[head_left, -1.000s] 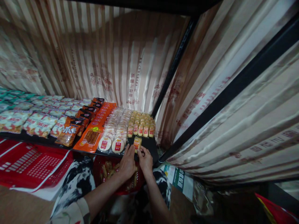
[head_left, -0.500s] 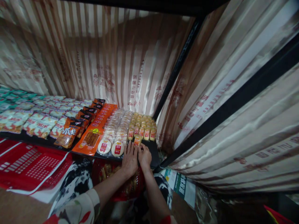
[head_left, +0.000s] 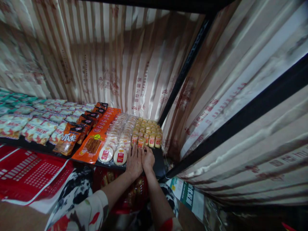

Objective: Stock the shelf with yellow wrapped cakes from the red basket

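Note:
A small yellow snack packet (head_left: 141,142) with a red label is at my fingertips, against the front of the rows of like packets (head_left: 147,130) on the black shelf (head_left: 158,162). My left hand (head_left: 134,164) has its fingers stretched out, the tips touching the packet's near left side. Close beside it, the bent fingers of my right hand (head_left: 147,160) grip the packet's near right edge. Left of my hands are rows of round wrapped crackers (head_left: 120,156) with red labels. Both thumbs are mostly hidden.
An orange snack bag (head_left: 92,146), dark orange packets (head_left: 69,138) and white bags (head_left: 39,130) fill the shelf leftward. Below are a red basket (head_left: 31,175) and a red container with golden packets (head_left: 110,176). A black post (head_left: 185,72) and pleated curtain (head_left: 127,61) stand behind.
The yellow packet has moved slightly down and left, from in front of the rows to close against them. Both hands stay at it, and the view has shifted slightly.

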`<state>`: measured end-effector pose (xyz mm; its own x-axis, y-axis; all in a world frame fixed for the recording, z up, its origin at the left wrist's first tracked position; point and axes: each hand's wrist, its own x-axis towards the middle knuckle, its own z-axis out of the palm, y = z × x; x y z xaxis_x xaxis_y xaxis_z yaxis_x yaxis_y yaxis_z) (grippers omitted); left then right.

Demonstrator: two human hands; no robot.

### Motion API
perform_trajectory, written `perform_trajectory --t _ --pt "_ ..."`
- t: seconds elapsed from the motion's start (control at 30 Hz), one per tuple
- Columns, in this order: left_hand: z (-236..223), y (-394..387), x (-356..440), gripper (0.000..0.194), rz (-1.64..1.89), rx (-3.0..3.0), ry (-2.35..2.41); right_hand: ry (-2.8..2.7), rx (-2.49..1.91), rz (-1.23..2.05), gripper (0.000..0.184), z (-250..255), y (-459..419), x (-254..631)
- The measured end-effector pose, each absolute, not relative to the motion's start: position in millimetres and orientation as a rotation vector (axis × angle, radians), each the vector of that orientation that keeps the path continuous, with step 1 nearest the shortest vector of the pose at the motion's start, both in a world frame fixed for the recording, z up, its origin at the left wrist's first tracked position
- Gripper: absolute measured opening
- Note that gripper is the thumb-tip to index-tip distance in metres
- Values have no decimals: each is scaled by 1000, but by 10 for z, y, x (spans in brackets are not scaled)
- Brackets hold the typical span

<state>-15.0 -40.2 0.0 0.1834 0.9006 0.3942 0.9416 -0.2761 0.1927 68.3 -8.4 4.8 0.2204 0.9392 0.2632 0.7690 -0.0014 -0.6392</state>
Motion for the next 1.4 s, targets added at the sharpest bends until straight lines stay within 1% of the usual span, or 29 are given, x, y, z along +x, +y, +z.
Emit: perform_trajectory --t 0.2,0.37,0.63,0.83,1.1,1.4 --pt "-29 -384 -123 51 -665 -2325 -1831 -1489 -1719 418 37 25 -4 691" --pt "-46 -384 -124 53 -711 -2285 -1834 -1461 -1700 450 29 -10 47 687" --pt "-27 -392 -127 55 -688 -2300 -1828 -1497 -1772 432 24 30 61 676" --pt "-32 -391 -124 55 -694 -2294 -1848 -1455 -1736 349 26 28 61 656" --pt "-56 -380 -126 56 -673 -2318 -1858 -1463 -1593 471 29 -3 63 674" --pt "-75 -388 -133 53 -680 -2308 -1859 -1458 -1583 452 26 -7 47 670"
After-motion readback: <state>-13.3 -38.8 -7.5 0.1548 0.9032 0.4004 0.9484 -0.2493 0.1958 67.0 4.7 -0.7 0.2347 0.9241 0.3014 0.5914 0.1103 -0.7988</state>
